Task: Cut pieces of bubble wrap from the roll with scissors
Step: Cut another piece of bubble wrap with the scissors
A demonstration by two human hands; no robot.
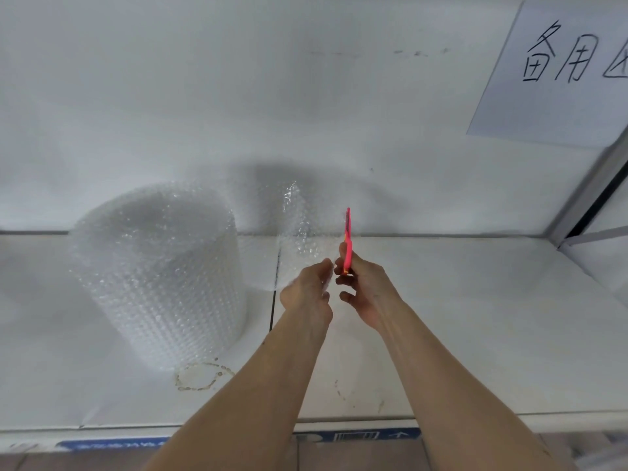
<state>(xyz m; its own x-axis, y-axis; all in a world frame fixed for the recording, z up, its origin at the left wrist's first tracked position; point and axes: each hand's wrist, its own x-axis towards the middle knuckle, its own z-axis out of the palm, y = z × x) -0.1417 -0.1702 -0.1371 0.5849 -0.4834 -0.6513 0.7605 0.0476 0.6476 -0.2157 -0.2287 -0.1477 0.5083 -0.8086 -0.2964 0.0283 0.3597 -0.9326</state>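
Note:
A thick roll of clear bubble wrap (156, 266) stands on end on the white table, left of centre. A loose sheet of bubble wrap (299, 229) runs from the roll to the right and stands upright in front of my hands. My left hand (307, 290) pinches the near edge of that sheet. My right hand (363, 287) grips red-pink scissors (347, 239), held edge-on and pointing away from me, just right of the sheet. Whether the blades are apart cannot be made out.
The white table (475, 334) has a seam down its middle and a brownish ring stain (200, 375) near the roll's base. A white wall rises behind, with a handwritten paper sign (557, 73) at upper right. A metal frame (598, 198) stands at the right edge.

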